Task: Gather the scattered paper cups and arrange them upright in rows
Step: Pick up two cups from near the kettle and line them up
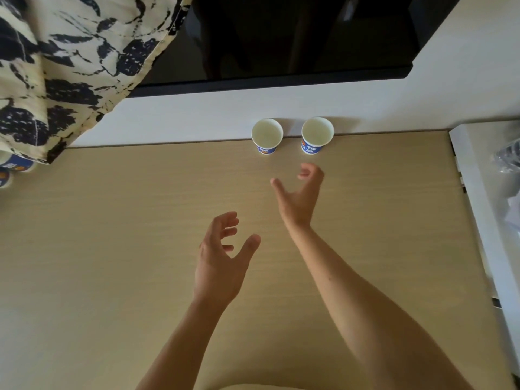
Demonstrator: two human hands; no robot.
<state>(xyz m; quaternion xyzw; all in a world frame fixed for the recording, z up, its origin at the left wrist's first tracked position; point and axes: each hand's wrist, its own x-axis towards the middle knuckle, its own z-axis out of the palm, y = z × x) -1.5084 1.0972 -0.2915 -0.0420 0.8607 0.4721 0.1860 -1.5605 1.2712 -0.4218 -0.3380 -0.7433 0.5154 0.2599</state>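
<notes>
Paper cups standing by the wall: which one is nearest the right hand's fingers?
The cup on the right, directly beyond the curled fingers of the right hand; the left cup stands farther left.

At the frame's left edge, paper cups [17,163] sit partly hidden under patterned cloth [56,80] and are cut off. A blurred object [509,156] at the right edge is unidentifiable.

A pale wood-grain table [112,249] fills most of the view. Its far edge meets a white wall [197,114]. A glossy black screen [281,38] with a dark frame hangs on the wall above. A cream cloth [70,66] printed with dark navy leaf shapes drapes down at upper left, reaching the table's far left corner. A white surface [475,192] lies along the table's right edge, with crumpled clear plastic [509,159] lying on it.
</notes>
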